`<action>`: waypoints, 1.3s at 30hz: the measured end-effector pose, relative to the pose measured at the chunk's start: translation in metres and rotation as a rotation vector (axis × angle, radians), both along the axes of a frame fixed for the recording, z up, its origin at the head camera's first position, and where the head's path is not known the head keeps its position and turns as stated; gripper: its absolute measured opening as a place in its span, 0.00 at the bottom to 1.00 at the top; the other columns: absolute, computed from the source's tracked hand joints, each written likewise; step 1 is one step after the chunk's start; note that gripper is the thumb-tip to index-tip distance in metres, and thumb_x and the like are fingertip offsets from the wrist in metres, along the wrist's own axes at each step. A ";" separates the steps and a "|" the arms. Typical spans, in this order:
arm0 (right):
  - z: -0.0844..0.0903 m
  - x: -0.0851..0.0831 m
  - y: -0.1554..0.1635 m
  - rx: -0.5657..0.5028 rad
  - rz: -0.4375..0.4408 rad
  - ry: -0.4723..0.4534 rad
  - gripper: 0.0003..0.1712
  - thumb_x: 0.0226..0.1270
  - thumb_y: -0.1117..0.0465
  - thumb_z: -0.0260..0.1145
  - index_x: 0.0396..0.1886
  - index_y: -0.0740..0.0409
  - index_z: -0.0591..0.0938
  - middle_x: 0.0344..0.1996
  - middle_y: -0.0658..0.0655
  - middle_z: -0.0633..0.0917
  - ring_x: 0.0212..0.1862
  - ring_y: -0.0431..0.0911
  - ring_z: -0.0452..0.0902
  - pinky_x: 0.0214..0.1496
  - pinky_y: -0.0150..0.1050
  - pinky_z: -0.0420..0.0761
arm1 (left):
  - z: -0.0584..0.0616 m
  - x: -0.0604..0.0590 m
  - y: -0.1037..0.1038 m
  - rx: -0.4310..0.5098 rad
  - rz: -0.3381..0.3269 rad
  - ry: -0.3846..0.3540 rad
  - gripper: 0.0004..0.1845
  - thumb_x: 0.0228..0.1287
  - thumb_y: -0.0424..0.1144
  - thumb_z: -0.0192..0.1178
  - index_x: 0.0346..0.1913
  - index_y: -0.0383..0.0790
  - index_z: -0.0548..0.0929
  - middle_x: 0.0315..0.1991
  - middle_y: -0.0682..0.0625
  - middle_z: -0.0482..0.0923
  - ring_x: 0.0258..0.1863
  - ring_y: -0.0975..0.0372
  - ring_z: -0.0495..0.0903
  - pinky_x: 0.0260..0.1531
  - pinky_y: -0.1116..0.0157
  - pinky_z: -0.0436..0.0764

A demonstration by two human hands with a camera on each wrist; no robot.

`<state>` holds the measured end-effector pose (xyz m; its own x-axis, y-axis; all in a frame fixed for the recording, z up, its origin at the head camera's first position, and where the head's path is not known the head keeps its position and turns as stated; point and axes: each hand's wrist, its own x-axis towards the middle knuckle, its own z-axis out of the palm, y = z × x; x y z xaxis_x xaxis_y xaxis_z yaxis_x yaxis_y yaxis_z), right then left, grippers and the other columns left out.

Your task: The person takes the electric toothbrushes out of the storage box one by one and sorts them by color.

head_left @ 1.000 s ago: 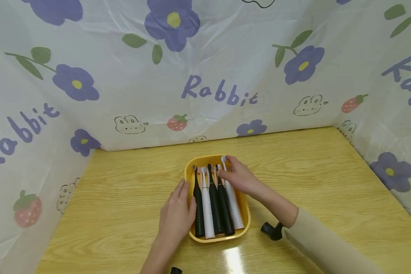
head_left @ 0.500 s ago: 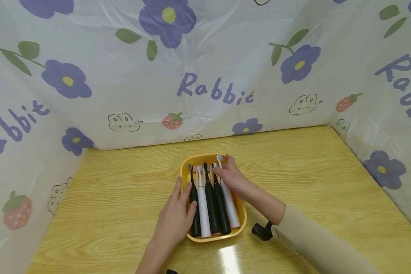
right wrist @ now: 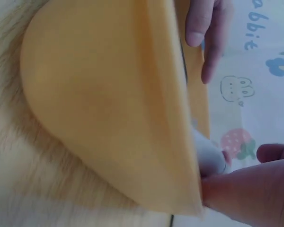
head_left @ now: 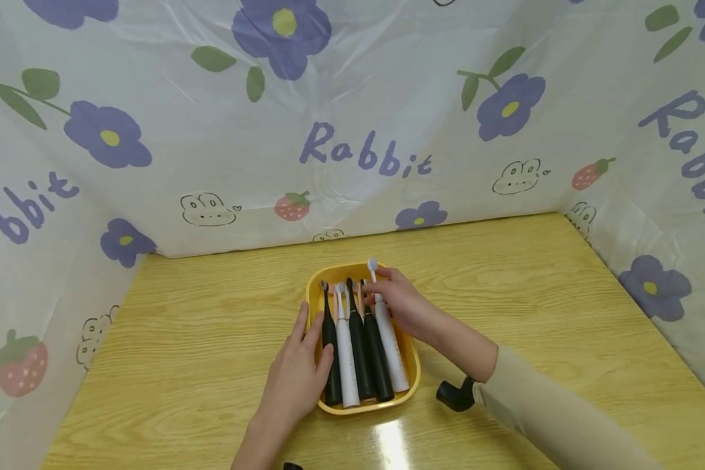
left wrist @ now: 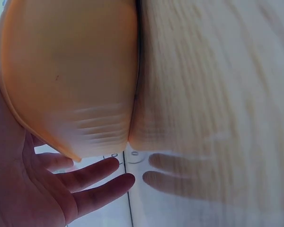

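Note:
A yellow plastic basket [head_left: 412, 391] holds several electric toothbrushes lying side by side. My right hand [head_left: 404, 303] grips the rightmost white toothbrush [head_left: 391, 339] near its neck, its brush head raised over the back rim and its base still low inside. In the right wrist view, the grey-white handle shows behind the basket wall beside my fingers. My left hand [head_left: 298, 375] lies along the basket's left rim, fingers extended and thumb over the leftmost black toothbrush [head_left: 331, 375]. From the left wrist view, those fingers [left wrist: 102, 194] reach past the rim against the basket's outer side.
Between the outer brushes lie another white toothbrush [head_left: 346, 359] and two black ones, with pinkish brushes partly hidden beneath. The wood-grain table [head_left: 200, 339] is enclosed by a printed white curtain [head_left: 352, 85] at the back and sides. A black wrist mount [head_left: 455, 395] sits below the right sleeve.
My right hand has closed on the rightmost white toothbrush and lifted its head end slightly. The left hand stays at the rim. The head view has shifted a little.

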<state>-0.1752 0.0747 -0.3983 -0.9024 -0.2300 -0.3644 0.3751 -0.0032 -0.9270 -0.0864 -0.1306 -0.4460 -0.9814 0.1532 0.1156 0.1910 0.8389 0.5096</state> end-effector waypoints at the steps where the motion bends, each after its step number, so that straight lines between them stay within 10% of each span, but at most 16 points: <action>1: 0.002 0.002 0.003 0.001 0.015 0.005 0.37 0.78 0.64 0.57 0.80 0.65 0.54 0.62 0.68 0.72 0.47 0.53 0.77 0.51 0.44 0.75 | 0.000 0.000 0.000 0.000 -0.001 -0.001 0.32 0.76 0.45 0.57 0.78 0.38 0.66 0.82 0.39 0.48 0.69 0.38 0.69 0.56 0.41 0.78; 9: 0.006 0.011 0.022 0.039 0.211 0.139 0.26 0.80 0.67 0.53 0.71 0.74 0.63 0.44 0.62 0.81 0.42 0.47 0.81 0.53 0.45 0.82 | -0.001 -0.002 0.001 0.005 0.010 -0.030 0.33 0.77 0.47 0.56 0.78 0.39 0.65 0.82 0.42 0.46 0.70 0.39 0.67 0.56 0.41 0.78; 21: -0.001 0.025 0.030 0.121 0.495 0.302 0.16 0.77 0.72 0.55 0.59 0.78 0.71 0.43 0.71 0.83 0.44 0.56 0.85 0.53 0.46 0.84 | -0.001 0.001 -0.006 -0.004 0.035 -0.068 0.35 0.76 0.46 0.56 0.79 0.36 0.62 0.82 0.41 0.46 0.71 0.39 0.67 0.57 0.40 0.76; 30: 0.008 0.034 0.040 0.428 0.520 0.495 0.17 0.75 0.65 0.64 0.58 0.68 0.77 0.43 0.57 0.85 0.42 0.45 0.82 0.42 0.39 0.84 | 0.001 -0.001 -0.002 0.003 0.007 -0.026 0.36 0.76 0.44 0.57 0.79 0.31 0.60 0.82 0.40 0.46 0.70 0.37 0.66 0.60 0.39 0.73; 39: 0.009 0.037 0.050 0.437 0.463 0.542 0.15 0.75 0.66 0.64 0.57 0.67 0.78 0.44 0.58 0.86 0.43 0.45 0.84 0.43 0.39 0.84 | 0.003 -0.003 0.002 0.010 0.005 -0.031 0.38 0.75 0.44 0.58 0.80 0.31 0.58 0.82 0.40 0.47 0.70 0.38 0.66 0.60 0.39 0.73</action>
<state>-0.1382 0.1250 -0.3896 -0.8273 -0.5595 -0.0496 -0.2481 0.4431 -0.8614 -0.0895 -0.1286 -0.4435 -0.9852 0.1476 0.0869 0.1712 0.8347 0.5234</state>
